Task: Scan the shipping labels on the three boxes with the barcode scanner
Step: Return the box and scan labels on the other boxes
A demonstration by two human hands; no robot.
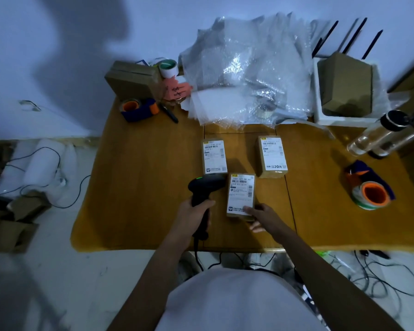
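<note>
Three small brown boxes with white shipping labels are on the wooden table [139,187]. One box [214,156] lies at centre left, another [272,156] at centre right. The nearest box [241,194] is tilted up with its label facing me; my right hand [261,217] grips its near end. My left hand [196,210] is closed around the handle of a black barcode scanner [204,187]. The scanner's head sits just left of the nearest box, a green light showing on top, and its cable hangs off the table's front edge.
A tape dispenser [139,109], a pen [169,113], a tape roll [168,67] and a cardboard box [133,80] sit at the back left. Bubble wrap [249,72] fills the back centre. A second tape dispenser [368,189] and a clear bottle [380,137] stand right.
</note>
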